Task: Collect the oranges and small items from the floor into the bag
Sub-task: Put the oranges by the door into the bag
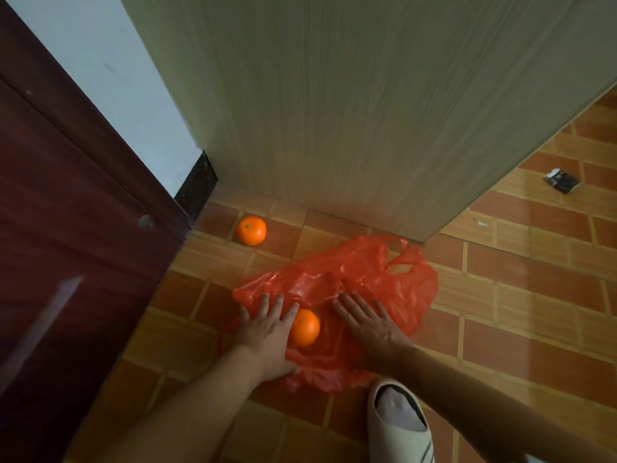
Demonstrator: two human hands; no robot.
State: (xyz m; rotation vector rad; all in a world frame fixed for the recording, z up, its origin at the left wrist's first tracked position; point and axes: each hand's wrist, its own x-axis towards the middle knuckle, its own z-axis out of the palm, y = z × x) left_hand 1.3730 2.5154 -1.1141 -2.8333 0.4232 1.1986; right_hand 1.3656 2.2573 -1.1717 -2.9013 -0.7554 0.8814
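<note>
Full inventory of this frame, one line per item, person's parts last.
oranges: 2, orange; one on bare floor near the door corner, one on the bag between the hands
bag: 1, red plastic, spread flat on the floor
wrapper: 1, dark with white, floor at right
scrap: 1, white, floor at right
door: 1, dark red, left
panel: 1, pale wood-grain, centre
slipper: 1, white, worn over a sock
left hand: flat on bag, touching orange
right hand: flat on bag

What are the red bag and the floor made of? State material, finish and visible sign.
Red bag: seemingly thin plastic film, glossy; it crumples, shines and shows the floor faintly through. Floor: probably glazed ceramic tile in a brick pattern, with pale grout lines and soft reflections.
</note>
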